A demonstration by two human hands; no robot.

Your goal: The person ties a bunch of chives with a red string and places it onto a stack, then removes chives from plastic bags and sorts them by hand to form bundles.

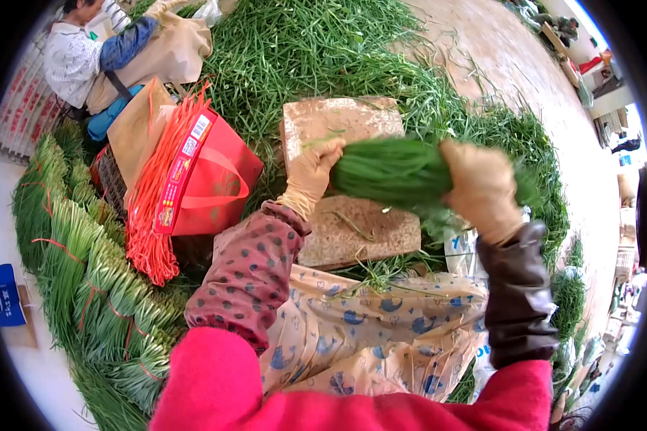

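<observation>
A thick bunch of long green stalks (388,170) is held level over a worn, dirt-marked board (338,118). My left hand (310,172), in a tan glove, has its fingers closed at the bunch's left end. At the leafy right end, my right hand (482,188), also gloved and blurred by motion, is wrapped round the stalks. Left of the board stands a red bag (219,179) with a bundle of red ties (158,215) lying along its side. Below the board a patterned tan cloth (366,330) covers my lap.
Loose green stalks (302,50) are heaped behind and right of the board. Tied bundles (86,251) are stacked at the left. Another person (86,57) sits at the upper left, and one more (564,29) is far off at the upper right. A blue packet (6,296) lies far left.
</observation>
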